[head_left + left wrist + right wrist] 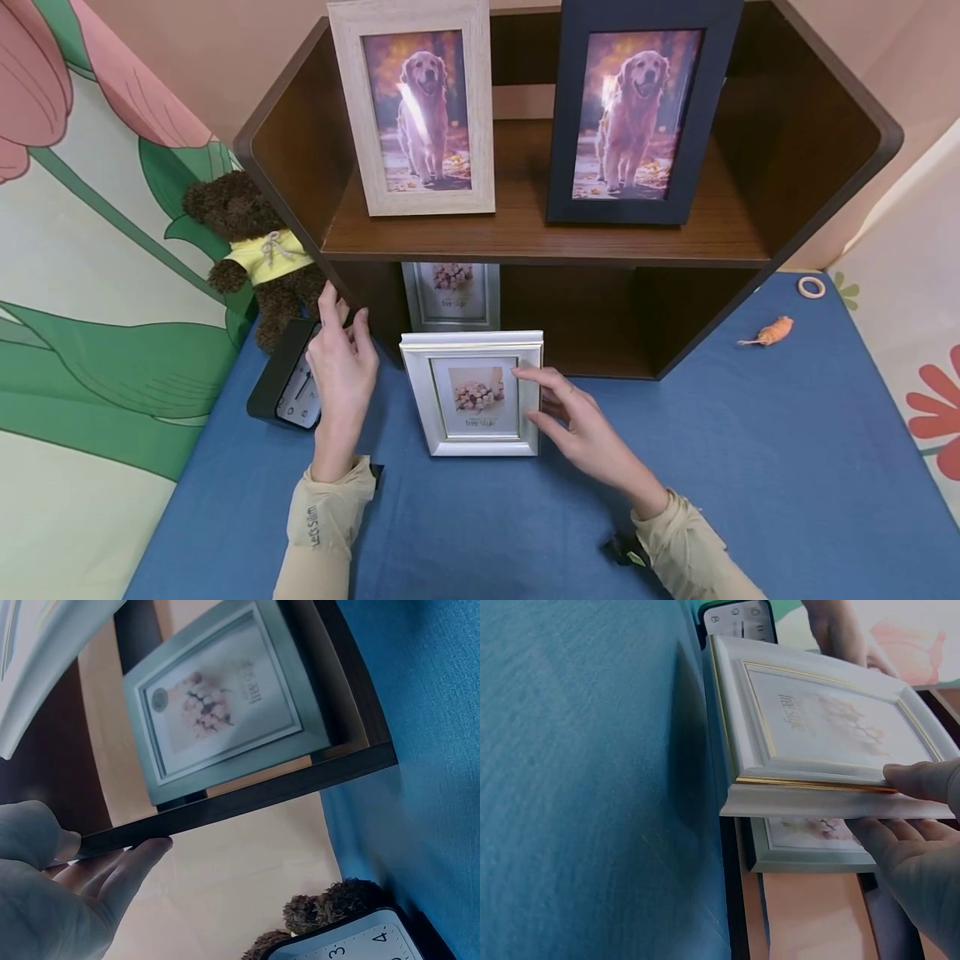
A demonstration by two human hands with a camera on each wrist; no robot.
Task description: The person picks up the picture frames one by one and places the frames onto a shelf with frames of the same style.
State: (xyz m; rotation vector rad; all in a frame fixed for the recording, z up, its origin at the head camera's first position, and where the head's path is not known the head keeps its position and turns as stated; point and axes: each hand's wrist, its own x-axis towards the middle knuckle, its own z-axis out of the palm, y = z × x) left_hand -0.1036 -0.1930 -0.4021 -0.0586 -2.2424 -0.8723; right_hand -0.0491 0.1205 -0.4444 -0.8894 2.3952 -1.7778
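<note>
the left hand pinches a dark shelf panel.

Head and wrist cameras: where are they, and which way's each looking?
Head: on the head, looking forward and down at the shelf; left grip, right grip and sleeves show.
Left wrist: on that wrist, facing the shelf's edge; left grip shows.
Right wrist: on that wrist, facing the white frame; both grips show.
Wrist views share the greenish frame.
</note>
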